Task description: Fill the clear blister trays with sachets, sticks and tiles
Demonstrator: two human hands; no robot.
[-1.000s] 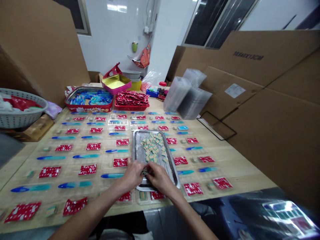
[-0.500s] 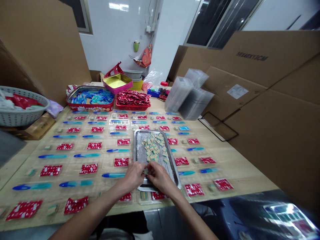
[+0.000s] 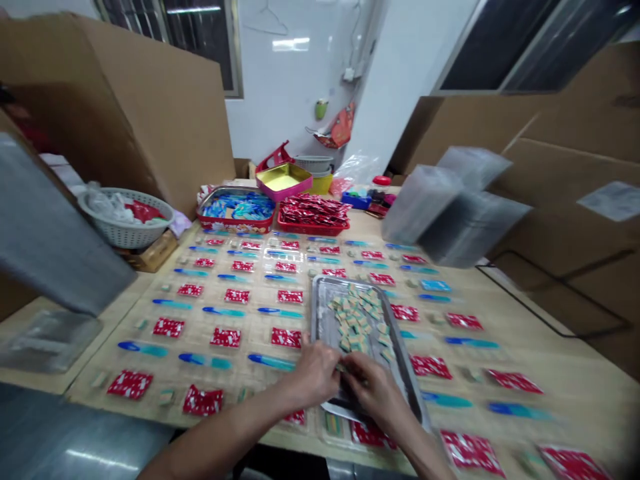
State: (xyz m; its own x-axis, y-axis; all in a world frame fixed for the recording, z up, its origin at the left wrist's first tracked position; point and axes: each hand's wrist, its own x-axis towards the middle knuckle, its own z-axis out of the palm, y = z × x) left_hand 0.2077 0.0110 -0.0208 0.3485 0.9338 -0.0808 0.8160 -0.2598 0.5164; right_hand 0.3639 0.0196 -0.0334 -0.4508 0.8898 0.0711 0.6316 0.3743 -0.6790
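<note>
My left hand (image 3: 316,375) and my right hand (image 3: 371,385) meet over the near end of a metal tray (image 3: 324,327). Their fingers are closed in a pinch around a small greenish block (image 3: 341,367), mostly hidden by the fingertips. Loose small blocks (image 3: 354,321), layered pale yellow and green, lie scattered farther up in the tray. The tray rests on clear plastic packs, several of which hold a red printed packet (image 3: 287,337), a blue pen-shaped item (image 3: 273,361) and a small block. One red packet (image 3: 373,433) lies just below the tray's near edge.
At the back stand a tin (image 3: 237,227) of blue items, a red basket (image 3: 313,229) of red packets and a pink box (image 3: 284,193). Clear plastic trays (image 3: 450,220) are stacked at right. A grey basket (image 3: 123,233) is at left, with cardboard (image 3: 160,113) behind.
The camera has turned left, shifting the whole scene rightward in view. My hands remain together above the tray's near end, fingers still pinched.
</note>
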